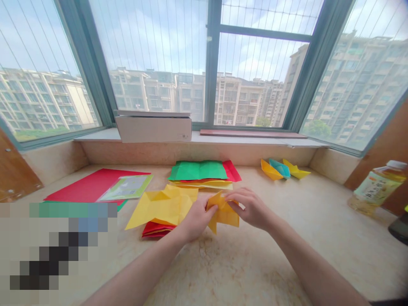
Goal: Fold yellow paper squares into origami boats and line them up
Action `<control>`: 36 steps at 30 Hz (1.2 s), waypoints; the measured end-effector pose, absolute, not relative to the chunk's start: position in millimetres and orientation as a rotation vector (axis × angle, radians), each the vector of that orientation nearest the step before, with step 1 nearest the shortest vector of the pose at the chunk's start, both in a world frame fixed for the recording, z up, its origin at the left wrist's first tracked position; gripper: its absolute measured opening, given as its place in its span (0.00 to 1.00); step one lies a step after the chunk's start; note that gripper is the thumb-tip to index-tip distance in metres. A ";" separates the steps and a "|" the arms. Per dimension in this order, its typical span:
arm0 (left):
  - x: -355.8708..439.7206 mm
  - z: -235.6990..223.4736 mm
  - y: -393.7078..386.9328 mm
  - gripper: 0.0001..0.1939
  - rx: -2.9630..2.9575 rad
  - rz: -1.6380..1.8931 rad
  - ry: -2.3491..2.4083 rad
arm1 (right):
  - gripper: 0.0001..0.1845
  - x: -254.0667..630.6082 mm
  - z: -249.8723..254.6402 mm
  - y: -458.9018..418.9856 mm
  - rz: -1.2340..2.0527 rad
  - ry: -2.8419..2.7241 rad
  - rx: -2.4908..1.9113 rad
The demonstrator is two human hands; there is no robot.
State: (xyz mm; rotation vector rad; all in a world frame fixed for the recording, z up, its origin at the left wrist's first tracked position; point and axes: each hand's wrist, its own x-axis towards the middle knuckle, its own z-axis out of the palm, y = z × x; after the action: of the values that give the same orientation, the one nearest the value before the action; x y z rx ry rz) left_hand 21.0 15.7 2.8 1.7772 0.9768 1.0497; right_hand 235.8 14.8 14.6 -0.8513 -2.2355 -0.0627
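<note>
Between my two hands is a folded piece of yellow-orange paper (227, 216), raised near the middle of the counter with pointed flaps hanging down. My left hand (200, 216) pinches its left side between thumb and fingers. On the other side, my right hand (247, 207) grips the upper right part, its fingertips bent over the paper. Left of my hands, a creased yellow sheet (162, 206) lies on top of folded red paper (156, 230). Behind them sits a pile of creased sheets with a green sheet (199, 170) uppermost.
Folded paper boats (279, 169) in orange, blue and yellow stand at the back right. Red sheets (86, 183) and a clear packet (127, 187) lie at left. A bottle (376, 187) stands far right. A white box (154, 127) rests on the window ledge. Pixelation covers the lower left.
</note>
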 end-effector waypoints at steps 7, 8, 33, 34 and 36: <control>23.5 5.7 10.8 0.15 1.708 0.979 0.844 | 0.08 230.3 16.9 11.2 -0.158 -2.195 -0.943; 24.0 6.6 9.7 0.17 1.685 0.962 0.819 | 0.08 229.9 17.0 11.0 -0.162 -2.188 -0.950; 26.8 8.3 7.1 0.15 1.477 0.872 0.821 | 0.07 208.2 10.5 0.6 0.138 -1.859 -1.215; 27.1 7.6 6.9 0.15 1.479 0.867 0.818 | 0.06 208.2 10.3 0.3 0.140 -1.868 -1.214; 28.3 5.7 6.2 0.16 1.509 0.865 0.827 | 0.05 208.0 10.5 -0.4 0.125 -1.908 -1.220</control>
State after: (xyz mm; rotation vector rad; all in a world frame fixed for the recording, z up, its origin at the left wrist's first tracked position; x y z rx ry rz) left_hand 28.3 6.2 5.7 1.5089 0.8268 0.8649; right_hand 208.0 -0.4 10.5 -1.2198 -1.9085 0.1250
